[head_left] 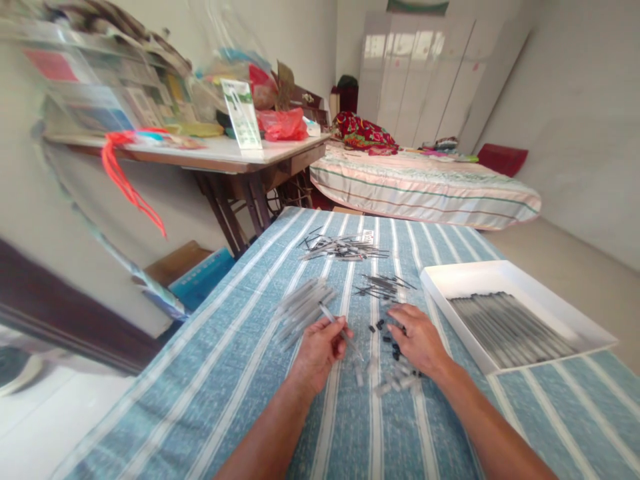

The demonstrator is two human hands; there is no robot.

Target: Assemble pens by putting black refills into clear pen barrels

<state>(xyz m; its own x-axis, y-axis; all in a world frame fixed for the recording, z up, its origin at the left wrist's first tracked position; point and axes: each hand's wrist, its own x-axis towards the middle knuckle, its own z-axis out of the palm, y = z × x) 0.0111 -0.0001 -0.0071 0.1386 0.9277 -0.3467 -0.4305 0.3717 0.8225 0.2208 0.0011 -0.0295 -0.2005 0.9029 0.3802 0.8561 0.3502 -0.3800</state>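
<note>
My left hand is closed around a thin translucent pen barrel, which slants with its upper end pointing away to the left. Beside that hand lies a pile of clear pen barrels. My right hand hovers low over small black plugs, thumb and fingers apart; its fingertips are near the plugs and I see nothing held. Clear pen caps are scattered just below it. Thin dark refills lie beyond the right hand, and a larger heap of refills is farther back.
A white box holding a row of assembled-looking pens stands at the right. Blue striped cloth covers the table. A cluttered side table is at the back left, and a bed stands behind.
</note>
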